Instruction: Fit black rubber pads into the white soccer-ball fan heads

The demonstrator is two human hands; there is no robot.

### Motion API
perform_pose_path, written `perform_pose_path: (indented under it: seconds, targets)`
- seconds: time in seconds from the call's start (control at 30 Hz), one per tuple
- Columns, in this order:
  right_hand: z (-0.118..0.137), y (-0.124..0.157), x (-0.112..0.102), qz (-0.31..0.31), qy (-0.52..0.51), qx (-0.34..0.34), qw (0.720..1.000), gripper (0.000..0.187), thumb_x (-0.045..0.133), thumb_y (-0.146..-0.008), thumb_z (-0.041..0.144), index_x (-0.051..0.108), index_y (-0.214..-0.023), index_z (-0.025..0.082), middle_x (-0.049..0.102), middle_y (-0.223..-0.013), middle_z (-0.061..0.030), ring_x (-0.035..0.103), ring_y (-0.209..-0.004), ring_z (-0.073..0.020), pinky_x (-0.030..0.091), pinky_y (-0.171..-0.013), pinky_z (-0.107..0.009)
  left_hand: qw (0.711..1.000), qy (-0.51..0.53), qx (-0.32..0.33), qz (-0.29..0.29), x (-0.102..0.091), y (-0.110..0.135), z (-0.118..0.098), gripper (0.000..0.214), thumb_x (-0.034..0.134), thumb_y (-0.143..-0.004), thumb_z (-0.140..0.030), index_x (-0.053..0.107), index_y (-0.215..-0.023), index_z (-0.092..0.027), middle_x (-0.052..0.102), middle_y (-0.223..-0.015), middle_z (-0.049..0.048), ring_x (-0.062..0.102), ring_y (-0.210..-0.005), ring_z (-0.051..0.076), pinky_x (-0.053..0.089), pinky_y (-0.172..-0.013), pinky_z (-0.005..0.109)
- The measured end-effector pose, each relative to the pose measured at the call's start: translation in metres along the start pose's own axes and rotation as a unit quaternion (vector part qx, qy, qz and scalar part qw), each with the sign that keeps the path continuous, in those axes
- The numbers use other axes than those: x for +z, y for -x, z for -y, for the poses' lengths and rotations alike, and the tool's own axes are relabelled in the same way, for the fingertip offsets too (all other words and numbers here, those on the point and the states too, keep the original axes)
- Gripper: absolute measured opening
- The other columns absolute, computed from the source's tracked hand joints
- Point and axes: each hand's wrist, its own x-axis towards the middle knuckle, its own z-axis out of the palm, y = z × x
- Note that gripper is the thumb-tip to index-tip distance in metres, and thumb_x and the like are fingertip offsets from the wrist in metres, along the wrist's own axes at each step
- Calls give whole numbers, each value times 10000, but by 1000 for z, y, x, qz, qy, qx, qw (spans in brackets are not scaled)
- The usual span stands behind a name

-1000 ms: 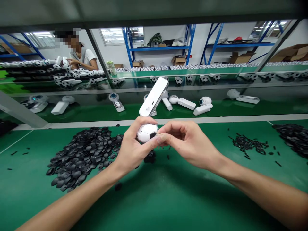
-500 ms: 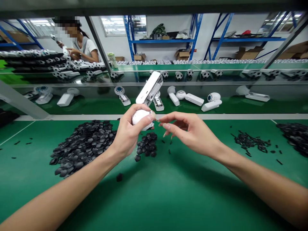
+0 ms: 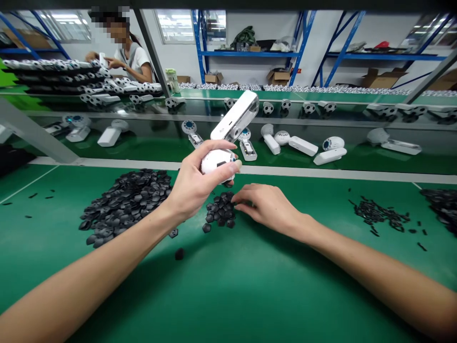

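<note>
Black pieces (image 3: 220, 209) lie heaped on the worktop (image 3: 232, 286) beside the curled right hand (image 3: 269, 206), its hold unclear; the left hand (image 3: 193, 181) grips a white gadget (image 3: 233, 116).

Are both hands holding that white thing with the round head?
No, only the left hand grips the white device; the right hand is at the small pile of black pieces.
</note>
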Motion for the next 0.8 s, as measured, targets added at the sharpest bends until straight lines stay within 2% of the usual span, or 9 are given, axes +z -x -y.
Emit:
perform_pose_path:
  seconds: [0.2,0.33,0.4,0.47,0.53,0.6,0.7,0.8]
  targets:
    - [8,2,3,15,5,-21,1000,153,695,-1060,281,820,-1141,243,824,-1154,-52,750,-1087,-285,497,-813,-365,999,-22,36,0,-5,-2,0,343,914,-852,-403,805,-1150,-272,724,-1049,54,690,-833,194,642,-655,266]
    - [11,1,8,23,-5,-31,999,141,717,-1050,279,813,-1142,231,816,-1176,-66,732,-1108,-290,494,-838,-373,999,-14,42,26,-5,0,-2,418,841,-922,-491,762,-1277,-286,733,-1046,68,712,-794,208,644,-677,314]
    - [11,0,11,23,-9,-27,999,115,725,-1040,253,811,-1112,225,818,-1156,-64,724,-1101,-293,480,-828,-372,999,4,38,33,-4,1,-2,563,818,-934,-537,674,-1437,-326,740,-1029,64,719,-770,221,643,-685,346]
    - [10,-1,14,23,-16,-21,999,84,740,-1026,232,808,-1072,219,817,-1102,-60,719,-1064,-289,460,-804,-366,999,26,25,39,-3,2,-1,730,788,-947,-574,518,-1592,-364,744,-1004,60,726,-764,237,636,-681,361]
    - [9,-2,16,22,-29,-15,999,49,759,-1008,217,802,-1029,210,810,-1044,-58,714,-1011,-277,437,-777,-356,998,47,2,41,-3,1,-1,840,765,-957,-577,374,-1672,-372,745,-987,60,731,-773,249,630,-671,361]
    - [8,-2,16,20,-48,-10,999,16,779,-985,194,794,-985,201,803,-1006,-58,708,-969,-262,420,-759,-345,997,70,-26,36,-2,0,-1,915,788,-935,-523,307,-1693,-347,746,-1003,67,733,-805,260,627,-654,352]
    - [7,-2,12,19,-94,-1,995,52,783,-970,168,772,-926,193,798,-930,-33,701,-859,-204,432,-741,-315,992,101,-70,32,-3,-3,-3,879,838,-863,-406,423,-1622,-249,738,-1074,90,723,-898,269,633,-645,329]
    - [5,-3,4,9,-166,17,986,65,741,-1001,212,741,-942,184,785,-861,-6,682,-738,-144,473,-691,-268,986,129,-98,34,-5,-6,-5,665,855,-803,-336,629,-1411,-187,717,-1099,79,697,-963,247,644,-694,307]
